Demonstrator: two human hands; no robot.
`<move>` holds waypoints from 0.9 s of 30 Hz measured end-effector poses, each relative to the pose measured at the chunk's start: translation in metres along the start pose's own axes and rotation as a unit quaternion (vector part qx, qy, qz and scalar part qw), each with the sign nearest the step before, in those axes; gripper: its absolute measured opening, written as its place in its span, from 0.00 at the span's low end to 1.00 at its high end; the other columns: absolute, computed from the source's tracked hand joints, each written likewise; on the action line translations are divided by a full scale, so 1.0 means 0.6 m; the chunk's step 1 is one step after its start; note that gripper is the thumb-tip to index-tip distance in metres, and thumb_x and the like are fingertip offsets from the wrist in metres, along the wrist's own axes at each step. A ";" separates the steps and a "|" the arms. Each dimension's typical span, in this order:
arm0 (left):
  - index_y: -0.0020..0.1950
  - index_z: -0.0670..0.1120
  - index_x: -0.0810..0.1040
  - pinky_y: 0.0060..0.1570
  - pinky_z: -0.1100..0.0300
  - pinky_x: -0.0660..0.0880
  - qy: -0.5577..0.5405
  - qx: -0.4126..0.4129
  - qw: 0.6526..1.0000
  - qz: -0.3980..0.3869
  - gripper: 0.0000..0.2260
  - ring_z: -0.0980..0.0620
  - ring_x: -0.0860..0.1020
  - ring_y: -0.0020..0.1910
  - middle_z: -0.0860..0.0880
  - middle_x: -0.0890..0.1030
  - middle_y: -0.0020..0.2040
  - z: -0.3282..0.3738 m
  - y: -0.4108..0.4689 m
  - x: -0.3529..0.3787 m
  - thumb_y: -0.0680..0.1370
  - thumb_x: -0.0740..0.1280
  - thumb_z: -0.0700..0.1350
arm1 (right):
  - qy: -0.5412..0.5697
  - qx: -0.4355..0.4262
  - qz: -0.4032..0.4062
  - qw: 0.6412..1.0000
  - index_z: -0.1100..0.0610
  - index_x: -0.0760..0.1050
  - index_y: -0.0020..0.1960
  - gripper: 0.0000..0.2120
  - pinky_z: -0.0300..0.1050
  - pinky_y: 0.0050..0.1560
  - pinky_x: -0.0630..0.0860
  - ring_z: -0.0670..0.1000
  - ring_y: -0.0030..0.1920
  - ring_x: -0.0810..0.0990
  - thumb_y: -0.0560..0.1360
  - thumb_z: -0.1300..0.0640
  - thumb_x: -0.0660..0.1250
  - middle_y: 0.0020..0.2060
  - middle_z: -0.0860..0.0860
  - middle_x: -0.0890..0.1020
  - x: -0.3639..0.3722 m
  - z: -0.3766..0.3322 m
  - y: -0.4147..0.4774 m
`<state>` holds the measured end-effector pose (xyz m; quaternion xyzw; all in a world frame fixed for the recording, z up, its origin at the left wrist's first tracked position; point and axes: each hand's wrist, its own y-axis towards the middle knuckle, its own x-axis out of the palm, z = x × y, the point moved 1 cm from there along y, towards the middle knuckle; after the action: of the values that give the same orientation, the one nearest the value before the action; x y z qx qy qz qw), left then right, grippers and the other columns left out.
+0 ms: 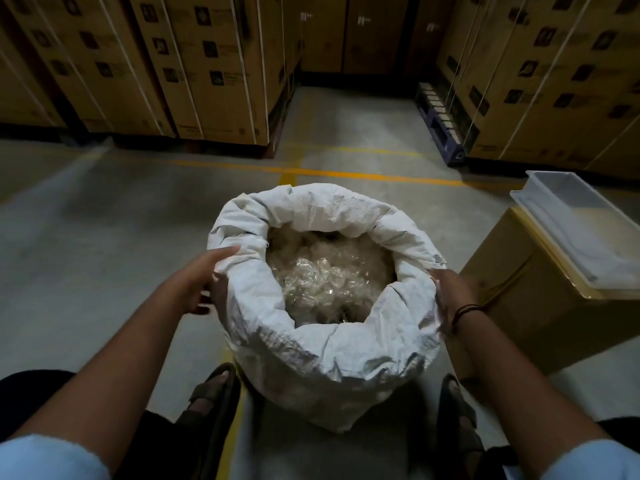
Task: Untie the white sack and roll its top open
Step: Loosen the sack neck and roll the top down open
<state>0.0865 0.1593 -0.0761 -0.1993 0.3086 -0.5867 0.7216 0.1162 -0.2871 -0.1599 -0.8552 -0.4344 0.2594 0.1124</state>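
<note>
Stacked cardboard boxes (207,64) are walling the room behind the sack (329,358), on a grey concrete floor (86,220) with a yellow line (329,173) crossing just beyond it. The sack is standing upright, its top rolled down and gaping over clear plastic scraps (322,275). Right of the sack, a brown box (540,306) is carrying a white tray (581,220). The left hand (204,275) is lying spread on the sack's rim. The right hand (450,289) is touching the opposite side, its fingers hidden, so its grip cannot be told.
</note>
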 end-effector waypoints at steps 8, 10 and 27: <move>0.74 0.49 0.69 0.67 0.41 0.68 0.379 0.420 0.777 0.275 0.32 0.35 0.68 0.71 0.42 0.68 0.75 0.046 -0.012 0.058 0.74 0.71 0.61 | -0.292 -0.486 0.055 0.822 0.59 0.54 0.80 0.43 0.61 0.68 0.69 0.62 0.67 0.70 0.72 0.53 0.71 0.66 0.60 0.72 0.062 -0.083 -0.144; 0.68 0.52 0.75 0.65 0.45 0.69 0.435 0.484 0.726 0.222 0.25 0.40 0.71 0.68 0.45 0.76 0.68 0.060 -0.001 0.095 0.73 0.72 0.57 | -0.364 -0.535 0.008 0.762 0.60 0.53 0.80 0.44 0.60 0.69 0.68 0.61 0.67 0.71 0.72 0.51 0.71 0.66 0.60 0.73 0.098 -0.074 -0.141; 0.79 0.44 0.62 0.53 0.53 0.74 0.428 0.313 0.847 0.029 0.26 0.36 0.80 0.58 0.35 0.81 0.59 0.170 0.278 0.152 0.84 0.65 0.50 | -0.470 -0.404 -0.062 0.783 0.54 0.37 0.82 0.41 0.55 0.52 0.74 0.64 0.51 0.81 0.82 0.46 0.62 0.57 0.64 0.81 0.264 -0.162 0.106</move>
<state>0.2877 0.1021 -0.1291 0.3171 0.3926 -0.6583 0.5586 0.2895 -0.1951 -0.1597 -0.5659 -0.5509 0.4223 -0.4449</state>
